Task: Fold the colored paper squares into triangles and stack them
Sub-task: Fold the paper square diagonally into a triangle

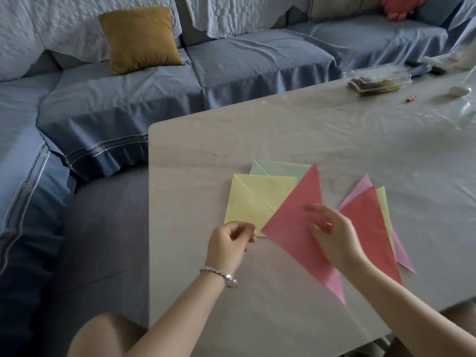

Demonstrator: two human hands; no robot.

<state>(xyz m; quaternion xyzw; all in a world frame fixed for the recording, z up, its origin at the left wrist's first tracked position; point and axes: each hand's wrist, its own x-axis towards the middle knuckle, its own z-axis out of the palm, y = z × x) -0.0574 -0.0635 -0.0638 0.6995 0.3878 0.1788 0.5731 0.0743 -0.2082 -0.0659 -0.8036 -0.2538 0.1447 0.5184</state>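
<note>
Right grip [334, 238] over the pink triangle [291, 228]

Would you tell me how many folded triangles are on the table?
4: a pink triangle under the right hand, and beside it a red triangle lying over a yellow triangle and a purple triangle. Others may hide beneath.

Mustard cushion [140, 38] on blue sofa [231, 65] — plastic box [377, 79].

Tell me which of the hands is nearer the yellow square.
Left. The left hand is at the near corner of the yellow square; the right hand hovers over the red triangle beside it.
</note>
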